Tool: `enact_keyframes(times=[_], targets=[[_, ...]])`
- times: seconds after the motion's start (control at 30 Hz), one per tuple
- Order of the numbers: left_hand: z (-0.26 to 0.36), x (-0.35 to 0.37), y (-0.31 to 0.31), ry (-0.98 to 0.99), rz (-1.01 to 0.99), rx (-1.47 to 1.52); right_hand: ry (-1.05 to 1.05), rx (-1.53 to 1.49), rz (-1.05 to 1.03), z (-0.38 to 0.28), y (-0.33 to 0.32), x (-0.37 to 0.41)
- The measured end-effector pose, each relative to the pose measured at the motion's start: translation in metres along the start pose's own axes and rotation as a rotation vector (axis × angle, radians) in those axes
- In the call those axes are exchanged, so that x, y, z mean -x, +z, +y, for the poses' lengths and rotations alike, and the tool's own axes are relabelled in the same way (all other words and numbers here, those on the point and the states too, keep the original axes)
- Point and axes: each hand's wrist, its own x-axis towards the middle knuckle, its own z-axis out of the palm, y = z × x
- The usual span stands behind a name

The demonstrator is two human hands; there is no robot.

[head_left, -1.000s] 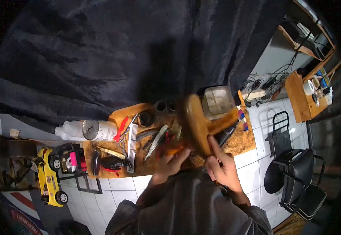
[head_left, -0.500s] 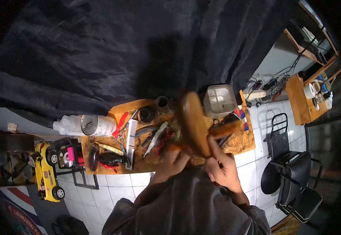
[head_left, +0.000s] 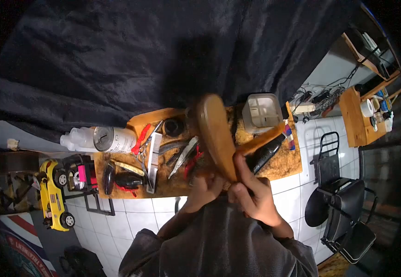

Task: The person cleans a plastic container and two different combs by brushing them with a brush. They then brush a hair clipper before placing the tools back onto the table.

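No writing can be read here.
The striped red-and-blue round floor mat (head_left: pixel 13 249) carries curved lettering and the yellow toy car (head_left: pixel 53 199) a side label, both too blurred to read.

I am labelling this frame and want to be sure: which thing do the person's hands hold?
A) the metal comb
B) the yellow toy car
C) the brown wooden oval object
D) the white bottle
C: the left hand and right hand grip the lower end of the brown wooden oval object, raised above the board; the metal comb lies untouched.
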Motion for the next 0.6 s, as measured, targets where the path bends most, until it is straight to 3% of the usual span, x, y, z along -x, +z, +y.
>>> enact_keyframes(times=[0.13,0.2,0.27,0.4,0.5,0.6], targets=[[0.001,-0.021,-0.016,0.06,0.086,0.056,-0.064,0.055,-0.123,0.003,0.005,0.002],[-0.005,-0.018,-0.017,-0.003,0.089,-0.039,-0.1,0.074,-0.148,0.006,0.009,0.0],[-0.029,-0.009,-0.024,-0.076,0.049,-0.059,-0.125,0.071,-0.129,0.005,0.01,-0.003],[-0.019,0.006,-0.009,-0.071,-0.079,-0.109,-0.216,0.084,-0.009,-0.004,0.009,-0.015],[0.013,0.001,0.012,-0.151,0.117,0.242,-0.275,0.104,-0.061,-0.001,0.008,-0.011],[0.002,-0.019,-0.007,0.05,0.177,-0.027,-0.433,0.147,-0.121,0.007,0.015,-0.014]])
